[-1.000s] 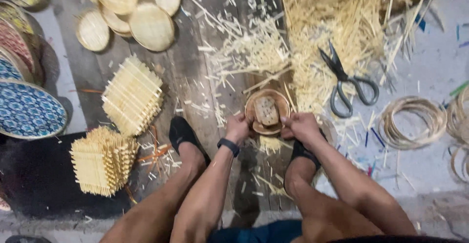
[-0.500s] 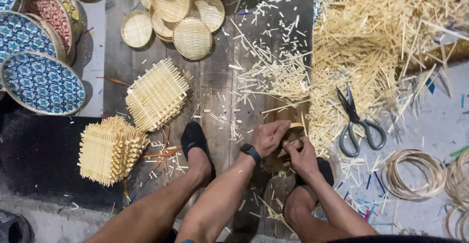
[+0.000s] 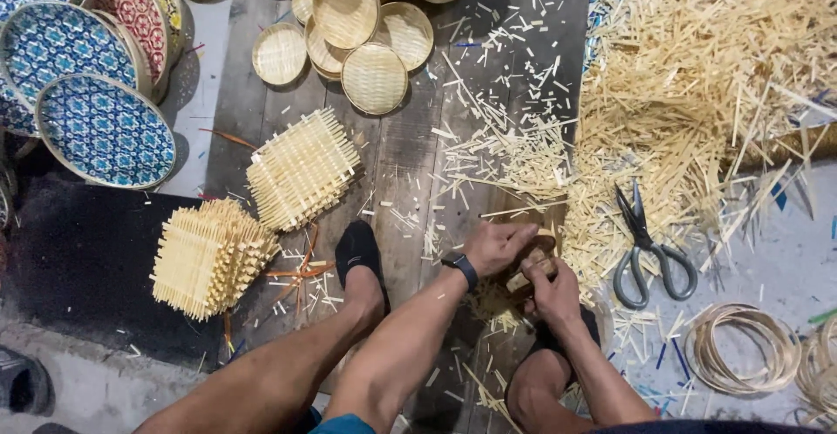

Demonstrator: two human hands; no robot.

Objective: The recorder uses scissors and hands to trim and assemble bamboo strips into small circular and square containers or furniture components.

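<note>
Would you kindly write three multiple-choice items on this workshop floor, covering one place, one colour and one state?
1. Where do the scissors lie?
A. Beside the person's right hand, at the edge of the pile of bamboo slivers
B. On the blue patterned tray
C. On the square woven mats

2. What colour is the wristband on the left arm?
A. White
B. Red
C. Black

3. What are the hands doing?
A. Resting on the knees
B. The left hand and the right hand both grip a small round woven piece
C. Holding the scissors

Answers: 1 A, the scissors rest on the floor by the slivers; 2 C, the band is dark; 3 B, both hands close on the piece.
</note>
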